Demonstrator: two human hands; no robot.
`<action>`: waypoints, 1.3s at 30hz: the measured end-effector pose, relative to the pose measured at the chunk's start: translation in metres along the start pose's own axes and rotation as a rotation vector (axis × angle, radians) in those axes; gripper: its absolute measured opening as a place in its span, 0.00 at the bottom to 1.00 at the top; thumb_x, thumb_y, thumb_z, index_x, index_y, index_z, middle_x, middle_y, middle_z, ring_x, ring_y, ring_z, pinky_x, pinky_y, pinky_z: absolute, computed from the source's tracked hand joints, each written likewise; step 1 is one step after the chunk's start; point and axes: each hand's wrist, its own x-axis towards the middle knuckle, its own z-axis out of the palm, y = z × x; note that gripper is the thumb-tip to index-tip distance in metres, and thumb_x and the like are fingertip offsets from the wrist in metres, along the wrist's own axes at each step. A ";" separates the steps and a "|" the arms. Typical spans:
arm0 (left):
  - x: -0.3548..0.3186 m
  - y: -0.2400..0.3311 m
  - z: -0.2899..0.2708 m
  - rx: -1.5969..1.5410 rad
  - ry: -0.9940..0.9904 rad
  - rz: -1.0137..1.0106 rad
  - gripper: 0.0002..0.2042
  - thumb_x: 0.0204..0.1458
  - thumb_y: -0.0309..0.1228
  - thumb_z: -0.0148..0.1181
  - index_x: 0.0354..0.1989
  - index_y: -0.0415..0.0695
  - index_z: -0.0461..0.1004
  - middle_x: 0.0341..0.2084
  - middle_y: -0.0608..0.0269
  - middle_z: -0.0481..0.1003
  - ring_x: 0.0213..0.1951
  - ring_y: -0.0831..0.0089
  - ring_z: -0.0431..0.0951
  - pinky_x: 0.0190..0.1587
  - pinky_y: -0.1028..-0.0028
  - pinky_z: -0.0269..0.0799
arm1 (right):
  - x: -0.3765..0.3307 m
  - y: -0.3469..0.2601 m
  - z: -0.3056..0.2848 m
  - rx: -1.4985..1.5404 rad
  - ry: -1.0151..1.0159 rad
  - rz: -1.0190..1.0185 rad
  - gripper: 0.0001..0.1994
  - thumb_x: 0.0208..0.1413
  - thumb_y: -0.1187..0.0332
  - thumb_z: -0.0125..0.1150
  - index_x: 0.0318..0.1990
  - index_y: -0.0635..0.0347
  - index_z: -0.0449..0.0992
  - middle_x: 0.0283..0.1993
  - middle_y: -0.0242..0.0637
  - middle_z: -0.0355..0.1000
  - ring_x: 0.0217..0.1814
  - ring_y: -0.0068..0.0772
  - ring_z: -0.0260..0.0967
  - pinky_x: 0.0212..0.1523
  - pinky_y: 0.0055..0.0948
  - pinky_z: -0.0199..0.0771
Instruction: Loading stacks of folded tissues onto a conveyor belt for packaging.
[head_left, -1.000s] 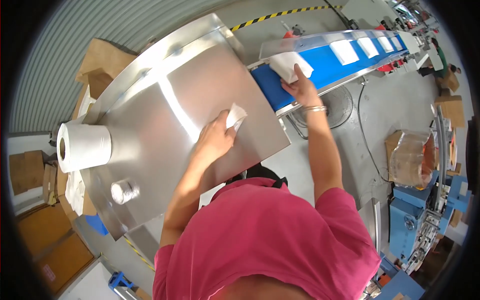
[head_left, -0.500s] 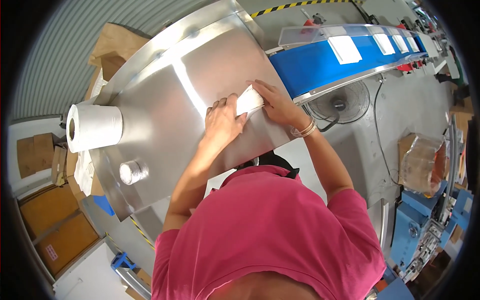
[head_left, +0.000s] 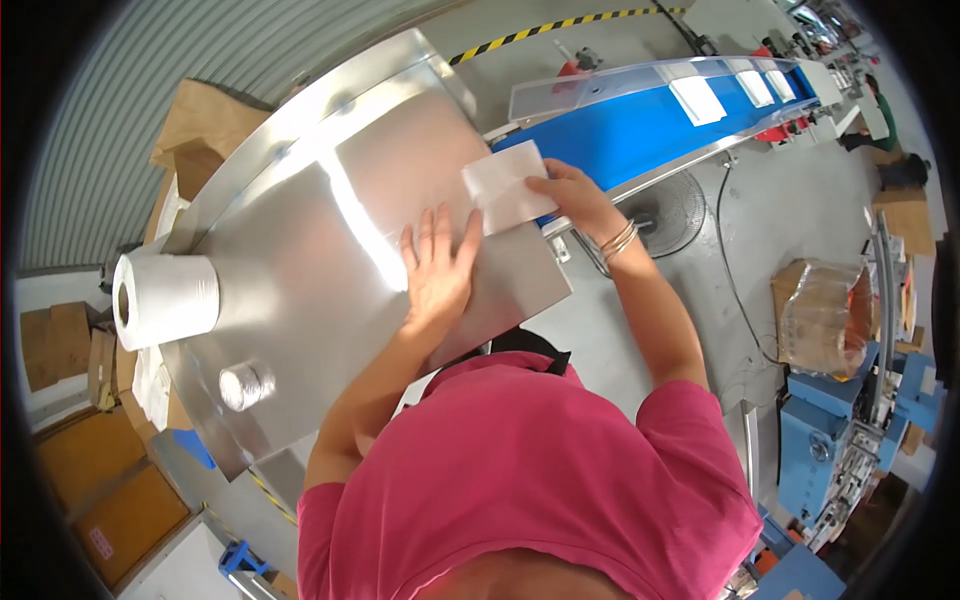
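A flat, square stack of thin white sheets (head_left: 503, 188) is at the right end of the shiny metal table (head_left: 330, 330), beside the belt. My right hand (head_left: 582, 203) pinches its right edge, thumb on top. Against the metal surface lies my left hand (head_left: 440, 272), fingers spread and holding nothing. Its index finger reaches close to the stack's near left corner; whether they touch I cannot tell. Similar white stacks (head_left: 697, 101) rest farther along the blue conveyor belt (head_left: 590, 145).
A large white roll (head_left: 170, 297) and a small clear roll (head_left: 246, 386) stand at the table's left. A clear guard (head_left: 560, 97) edges the belt's far side. Below the belt is a floor fan (head_left: 668, 215). An open carton (head_left: 820, 315) sits at right; a person stands far right.
The stack, bent and fanned between both hands before, now lies flat farther from me. My left hand has let go and spread out; my right keeps its grip. The view has shifted slightly.
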 end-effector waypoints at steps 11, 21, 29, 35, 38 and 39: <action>-0.018 -0.003 0.022 -0.072 -0.002 -0.159 0.24 0.38 0.29 0.62 0.49 0.45 0.68 0.50 0.51 0.65 0.55 0.54 0.62 0.56 0.54 0.56 | 0.080 -0.006 -0.264 -0.660 0.709 -0.298 0.24 0.53 0.59 0.54 0.53 0.66 0.67 0.46 0.51 0.71 0.51 0.42 0.69 0.51 0.29 0.66; -0.038 -0.016 0.025 -0.149 -0.122 -0.288 0.25 0.46 0.32 0.59 0.54 0.43 0.64 0.55 0.48 0.60 0.58 0.52 0.57 0.57 0.55 0.51 | 0.056 -0.049 -0.271 -1.328 1.279 -0.333 0.27 0.50 0.52 0.55 0.51 0.63 0.61 0.53 0.53 0.63 0.53 0.61 0.60 0.50 0.50 0.65; -0.040 -0.018 0.014 -0.187 -0.058 -0.339 0.20 0.47 0.32 0.58 0.49 0.42 0.68 0.54 0.45 0.61 0.57 0.50 0.59 0.56 0.55 0.54 | 0.031 -0.012 -0.120 -1.256 0.675 -0.708 0.13 0.48 0.68 0.60 0.41 0.62 0.74 0.42 0.48 0.72 0.44 0.49 0.69 0.45 0.38 0.69; -0.138 -0.033 0.041 -0.167 0.118 -0.162 0.10 0.44 0.28 0.52 0.35 0.40 0.71 0.29 0.53 0.69 0.32 0.55 0.70 0.36 0.62 0.67 | 0.043 0.016 0.013 -1.030 0.250 -0.957 0.17 0.52 0.72 0.56 0.50 0.66 0.69 0.50 0.47 0.70 0.51 0.45 0.68 0.52 0.35 0.67; -0.163 -0.034 0.002 -0.435 -0.116 -0.449 0.17 0.48 0.36 0.52 0.45 0.43 0.67 0.43 0.51 0.68 0.49 0.55 0.67 0.54 0.59 0.59 | 0.000 0.001 0.095 -0.760 0.133 -0.708 0.18 0.57 0.73 0.51 0.55 0.68 0.65 0.51 0.48 0.69 0.53 0.40 0.67 0.53 0.31 0.66; -0.181 -0.041 -0.028 -0.468 -0.100 -0.429 0.18 0.47 0.35 0.54 0.46 0.41 0.66 0.42 0.50 0.68 0.48 0.54 0.67 0.52 0.59 0.62 | -0.010 0.005 0.125 -0.976 0.151 -0.762 0.17 0.59 0.72 0.50 0.55 0.65 0.65 0.47 0.47 0.71 0.46 0.35 0.71 0.44 0.28 0.71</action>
